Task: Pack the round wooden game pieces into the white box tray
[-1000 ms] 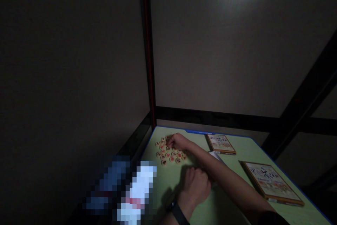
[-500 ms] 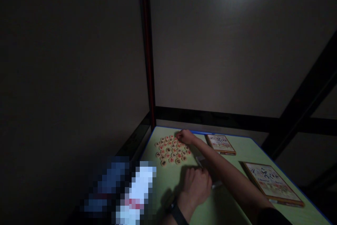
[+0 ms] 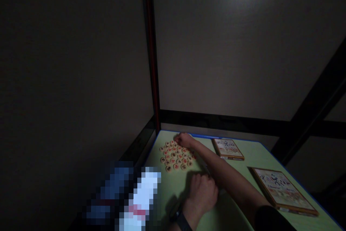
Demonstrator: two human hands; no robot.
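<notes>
Many round Chinese chess pieces [image 3: 173, 154] with red and black characters lie flat in loose rows on the green table [image 3: 173, 191]. My right hand [image 3: 185, 140] reaches across to the far edge of this group, its fingers closed and pointing down at a Chinese chess piece, largely hidden by the fingertips. My left hand [image 3: 202, 192], a dark watch on its wrist, rests nearer to me with its fingers curled in. Whatever may be inside that hand is hidden. Beside it, a thin pale edge shows partly under my right forearm.
Two flat boxes with Chinese lettering lie on the right: a farther box [image 3: 228, 148] and a nearer box [image 3: 282, 189]. A wall [image 3: 224, 61] rises behind the blue-edged table. At the lower left is a blurred-out bright patch [image 3: 143, 195].
My right hand has moved a little to the left along the far edge of the pieces. The left hand stays almost where it was. The view has shifted slightly.
</notes>
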